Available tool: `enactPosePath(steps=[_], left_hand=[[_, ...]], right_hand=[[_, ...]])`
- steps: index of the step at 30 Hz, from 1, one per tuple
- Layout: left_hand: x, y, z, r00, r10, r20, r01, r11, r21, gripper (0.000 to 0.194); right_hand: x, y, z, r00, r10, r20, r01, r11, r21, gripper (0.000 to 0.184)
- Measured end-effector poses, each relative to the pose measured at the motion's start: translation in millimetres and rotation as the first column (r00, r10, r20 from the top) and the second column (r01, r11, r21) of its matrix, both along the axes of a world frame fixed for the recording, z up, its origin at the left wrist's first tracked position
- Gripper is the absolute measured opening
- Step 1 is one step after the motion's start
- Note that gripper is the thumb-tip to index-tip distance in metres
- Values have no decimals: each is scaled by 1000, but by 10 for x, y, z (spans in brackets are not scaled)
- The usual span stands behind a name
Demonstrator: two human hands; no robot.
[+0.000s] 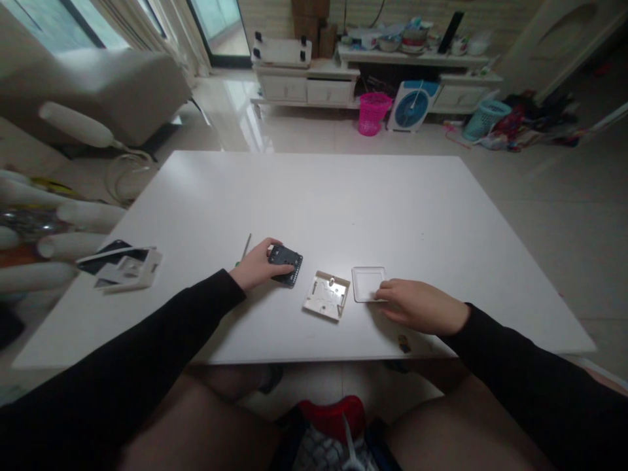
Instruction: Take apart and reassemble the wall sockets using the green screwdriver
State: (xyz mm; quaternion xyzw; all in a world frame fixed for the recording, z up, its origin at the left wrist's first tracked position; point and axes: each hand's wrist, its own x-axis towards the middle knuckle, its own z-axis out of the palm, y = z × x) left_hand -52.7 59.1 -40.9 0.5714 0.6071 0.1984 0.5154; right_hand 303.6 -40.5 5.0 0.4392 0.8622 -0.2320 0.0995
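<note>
My left hand (260,263) grips a black square switch-like module (286,265), thumb on its face and fingers at its far edge. Right of it, a cream square back box (327,296) lies with its hollow side up, touched by neither hand. A thin white square frame (369,284) is farther right on the table. My right hand (409,304) has its fingers closed on that frame's near right corner. Partly hidden behind my left hand, a thin screwdriver (247,244) lies on the table.
The white table (318,196) carries a pile of white and black panel parts (128,267) at the left. A small dark and yellow piece (403,343) lies near the front edge. Beyond are a pink basket (371,112) and a blue fan (412,106). A red stool (333,418) is below.
</note>
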Motion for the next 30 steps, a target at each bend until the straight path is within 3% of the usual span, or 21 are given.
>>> enactPosePath(steps=[4,10,16,30], left_hand=[[-5,7,-69,996,-62,-59,62,998,-8,70],[-53,29,-201,963,-157,-220,180,980,88,78],[-65,40,-255,900,-165,-404,272,937,221,80],[-82,29,-313,812,-229,-537,409,879,244,69]], right_hand=[[-23,-22,-6,1000,15,25,-15,1000,-10,15],[-54,-83,-24,999,26,26,-26,1000,-13,12],[-66,-130,-64,998,25,-55,-26,999,-21,16],[-85,-145,-81,998,22,-56,-25,998,-62,20]])
